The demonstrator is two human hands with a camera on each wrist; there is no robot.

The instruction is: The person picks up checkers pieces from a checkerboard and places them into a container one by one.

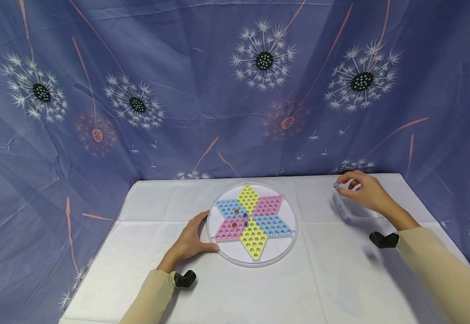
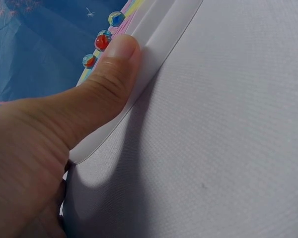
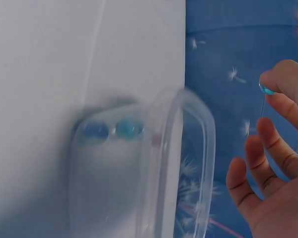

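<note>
A round white Chinese checkers board (image 1: 228, 248) with a yellow, pink and blue star lies on the table. Several marbles sit on its left and middle part, among them an orange one (image 1: 234, 225) and a blue one (image 1: 245, 216). My left hand (image 1: 188, 240) holds the board's left edge, thumb on the rim (image 2: 159, 37). Over at the right, my right hand (image 1: 362, 191) pinches a light blue marble (image 3: 266, 89) between thumb and forefinger. It is above a clear plastic container (image 1: 341, 210), in which a dark blue marble (image 3: 96, 130) and a teal marble (image 3: 127, 129) show.
A white cloth (image 1: 275, 288) covers the table. Behind and beside it hangs a blue curtain (image 1: 202, 90) with dandelion prints. Black wrist cameras (image 1: 383, 240) sit at both cuffs.
</note>
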